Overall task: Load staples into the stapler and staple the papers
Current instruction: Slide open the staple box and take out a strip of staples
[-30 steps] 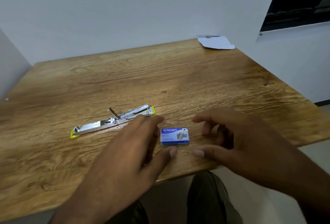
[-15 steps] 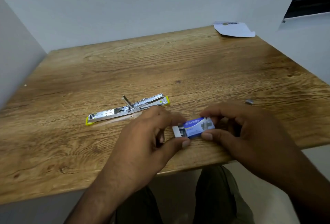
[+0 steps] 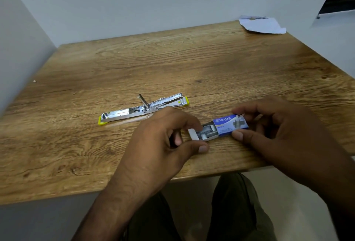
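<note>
A small blue staple box [image 3: 230, 124] lies near the table's front edge, pinched by thumb and fingers of my right hand [image 3: 276, 131]. Its inner tray [image 3: 204, 133] is slid out to the left and shows several grey staple strips. My left hand [image 3: 163, 140] has its fingertips on the tray's left end. The metal stapler [image 3: 143, 109], with yellow ends, lies opened out flat on the table just behind my left hand. White papers [image 3: 262, 25] sit at the far right corner.
The wooden table [image 3: 172, 63] stands against pale walls at the back and left. Its front edge runs just under my wrists, with my legs below it.
Both hands closed on the staple box, which lay untouched a second ago. The tray has been slid out further to the left, exposing the staples.
</note>
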### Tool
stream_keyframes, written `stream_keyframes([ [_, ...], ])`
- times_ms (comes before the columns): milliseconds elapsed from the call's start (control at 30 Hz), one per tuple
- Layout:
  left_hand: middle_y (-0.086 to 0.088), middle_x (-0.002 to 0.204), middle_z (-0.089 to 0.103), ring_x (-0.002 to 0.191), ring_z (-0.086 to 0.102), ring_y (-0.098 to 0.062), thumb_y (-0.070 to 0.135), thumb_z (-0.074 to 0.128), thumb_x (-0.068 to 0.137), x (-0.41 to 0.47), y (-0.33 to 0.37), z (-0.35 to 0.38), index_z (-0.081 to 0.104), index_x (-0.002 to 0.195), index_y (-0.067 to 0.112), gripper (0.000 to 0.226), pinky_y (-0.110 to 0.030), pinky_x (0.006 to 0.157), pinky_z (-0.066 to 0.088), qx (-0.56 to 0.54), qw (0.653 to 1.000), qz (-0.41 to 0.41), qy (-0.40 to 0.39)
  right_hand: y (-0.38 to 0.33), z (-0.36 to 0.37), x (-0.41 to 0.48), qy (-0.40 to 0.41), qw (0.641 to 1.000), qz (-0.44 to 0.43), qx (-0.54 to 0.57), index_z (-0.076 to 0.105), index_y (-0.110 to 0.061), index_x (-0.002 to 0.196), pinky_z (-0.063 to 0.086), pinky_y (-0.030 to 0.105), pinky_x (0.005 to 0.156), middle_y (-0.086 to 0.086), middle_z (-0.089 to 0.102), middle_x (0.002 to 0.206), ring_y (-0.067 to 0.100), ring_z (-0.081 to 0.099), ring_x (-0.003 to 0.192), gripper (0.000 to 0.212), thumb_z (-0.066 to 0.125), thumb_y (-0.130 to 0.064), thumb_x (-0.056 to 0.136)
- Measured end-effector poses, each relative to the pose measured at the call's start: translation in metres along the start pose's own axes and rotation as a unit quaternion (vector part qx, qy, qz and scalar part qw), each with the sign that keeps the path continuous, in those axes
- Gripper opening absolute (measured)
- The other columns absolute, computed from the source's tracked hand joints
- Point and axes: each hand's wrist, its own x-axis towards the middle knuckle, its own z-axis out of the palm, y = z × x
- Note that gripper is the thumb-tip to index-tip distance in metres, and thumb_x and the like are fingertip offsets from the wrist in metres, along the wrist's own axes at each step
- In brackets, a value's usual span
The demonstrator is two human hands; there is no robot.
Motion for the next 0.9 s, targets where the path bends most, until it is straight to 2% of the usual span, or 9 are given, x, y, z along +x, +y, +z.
stream_keyframes([
  [133, 0.01, 0.087, 0.064, 0.068, 0.062, -0.016, 0.041, 0.087, 0.074, 0.001, 0.002, -0.002, 0.072, 0.091, 0.034, 0.023, -0.032, 0.063, 0.05, 0.011, 1.0, 0.013, -0.016, -0.001, -0.001, 0.0, -0.001, 1.0, -0.001, -0.002, 0.072, -0.038, 0.105, 0.046, 0.008, 0.064, -0.017, 0.063, 0.088, 0.007, 0.063, 0.07, 0.037, 0.081, -0.031, 0.069],
  [300, 0.014, 0.092, 0.062, 0.071, 0.062, -0.013, 0.044, 0.084, 0.076, 0.002, 0.003, -0.002, 0.071, 0.091, 0.036, 0.022, -0.034, 0.065, 0.051, 0.027, 0.999, 0.022, -0.025, -0.002, -0.002, 0.0, -0.012, 1.0, -0.005, 0.006, 0.071, -0.039, 0.104, 0.047, 0.01, 0.062, -0.017, 0.062, 0.088, 0.008, 0.063, 0.07, 0.038, 0.082, -0.03, 0.07],
  [433, 0.022, 0.087, 0.06, 0.068, 0.061, -0.012, 0.046, 0.085, 0.074, 0.001, 0.004, -0.002, 0.068, 0.095, 0.037, 0.029, -0.029, 0.061, 0.048, 0.027, 0.999, 0.012, -0.019, -0.008, -0.009, 0.0, -0.031, 0.999, -0.011, 0.035, 0.063, -0.048, 0.113, 0.048, 0.016, 0.059, -0.019, 0.059, 0.098, 0.005, 0.065, 0.069, 0.046, 0.076, -0.038, 0.07],
  [567, 0.029, 0.073, 0.058, 0.06, 0.056, -0.006, 0.048, 0.089, 0.069, 0.001, 0.004, -0.002, 0.06, 0.094, 0.039, 0.039, -0.019, 0.056, 0.037, 0.021, 0.999, -0.022, -0.012, -0.026, -0.009, 0.002, -0.004, 0.997, -0.07, -0.033, 0.069, -0.043, 0.102, 0.044, 0.019, 0.055, -0.02, 0.055, 0.093, 0.006, 0.06, 0.076, 0.024, 0.064, -0.045, 0.079],
  [667, 0.023, 0.071, 0.058, 0.058, 0.053, -0.005, 0.046, 0.09, 0.067, 0.001, 0.003, -0.001, 0.061, 0.092, 0.039, 0.039, -0.02, 0.055, 0.034, 0.02, 0.999, -0.031, -0.011, -0.04, 0.002, 0.009, -0.074, 0.989, -0.091, -0.086, 0.07, -0.046, 0.099, 0.048, 0.027, 0.06, -0.021, 0.055, 0.093, 0.001, 0.055, 0.077, 0.028, 0.051, -0.053, 0.08],
  [767, 0.019, 0.07, 0.058, 0.058, 0.053, -0.005, 0.043, 0.091, 0.066, 0.0, 0.003, -0.002, 0.062, 0.092, 0.037, 0.039, -0.021, 0.054, 0.034, 0.003, 0.999, -0.035, -0.007, -0.05, 0.011, 0.014, -0.114, 0.98, -0.094, -0.135, 0.07, -0.047, 0.102, 0.053, 0.039, 0.067, -0.019, 0.056, 0.097, 0.005, 0.055, 0.084, 0.032, 0.048, -0.05, 0.08],
  [900, 0.028, 0.069, 0.057, 0.057, 0.052, -0.003, 0.036, 0.095, 0.063, 0.001, 0.002, 0.0, 0.068, 0.09, 0.032, 0.038, -0.012, 0.054, 0.034, -0.014, 0.999, -0.034, 0.005, -0.054, 0.01, 0.017, -0.126, 0.974, -0.098, -0.16, 0.072, -0.044, 0.097, 0.054, 0.039, 0.066, -0.019, 0.058, 0.095, 0.007, 0.057, 0.081, 0.029, 0.049, -0.049, 0.08],
])
